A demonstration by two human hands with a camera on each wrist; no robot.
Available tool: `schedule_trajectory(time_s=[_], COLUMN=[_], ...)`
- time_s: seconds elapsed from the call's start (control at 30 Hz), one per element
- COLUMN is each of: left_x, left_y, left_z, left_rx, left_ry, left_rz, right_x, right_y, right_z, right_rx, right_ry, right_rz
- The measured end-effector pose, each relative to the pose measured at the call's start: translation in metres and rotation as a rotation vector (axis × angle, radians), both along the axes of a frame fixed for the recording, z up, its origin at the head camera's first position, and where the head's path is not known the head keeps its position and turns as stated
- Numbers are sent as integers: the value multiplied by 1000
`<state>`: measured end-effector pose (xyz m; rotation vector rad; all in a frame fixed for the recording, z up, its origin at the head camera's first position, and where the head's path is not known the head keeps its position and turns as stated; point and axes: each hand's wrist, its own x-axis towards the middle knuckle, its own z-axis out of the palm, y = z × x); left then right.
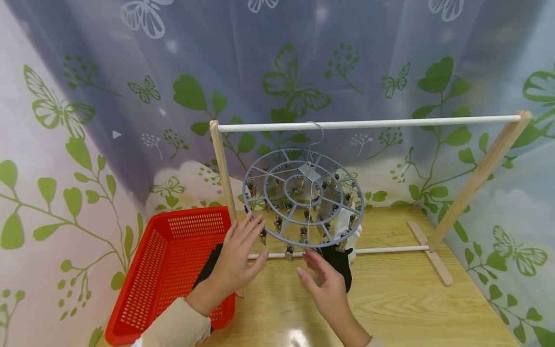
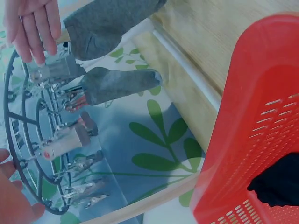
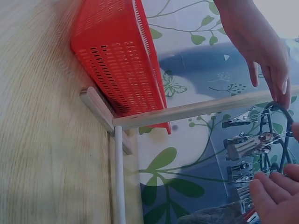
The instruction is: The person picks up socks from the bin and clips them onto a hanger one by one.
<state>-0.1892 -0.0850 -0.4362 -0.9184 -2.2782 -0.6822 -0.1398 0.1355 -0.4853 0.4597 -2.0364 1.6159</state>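
Observation:
A round blue-grey clip hanger (image 1: 303, 197) with several metal clips hangs by its hook from the white rail (image 1: 373, 124). My left hand (image 1: 236, 248) is at the hanger's near-left rim, fingers extended and fingertips by the rim. Below the near rim is my right hand (image 1: 325, 284), its fingers loosely bent and nothing seen in its grasp. A black sock (image 1: 340, 265) and a white cloth item (image 1: 347, 226) hang on the right side, partly hidden by the hanger. In the left wrist view, two grey-looking socks (image 2: 121, 86) hang from clips (image 2: 70, 98).
A red perforated basket (image 1: 160, 270) stands on the wooden table (image 1: 399, 299) at left, with black cloth (image 2: 280, 179) inside. Wooden posts (image 1: 477, 183) hold the rail at each end. A lower white bar (image 1: 390, 250) crosses near the table. A patterned curtain (image 1: 243, 58) hangs behind.

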Motion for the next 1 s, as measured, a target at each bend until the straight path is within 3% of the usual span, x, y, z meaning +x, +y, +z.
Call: schedule_trajectory(time_s=[0.3,0.5,0.77,1.0], left_x=[3,7,12,19], left_y=[2,6,10,15], left_z=[1,0,1,6], left_rx=[-2,-11,-4,-19], left_ry=[4,18,37,11], left_rz=[-11,-16,-54,-70], right_x=[3,1,-11,-19], right_y=[-8,-12,-15,-14], right_z=[1,4,4,4], right_rx=[147,146,17,-216], right_ry=[-78,-137,-228,-358], right_rz=[127,109,65,152])
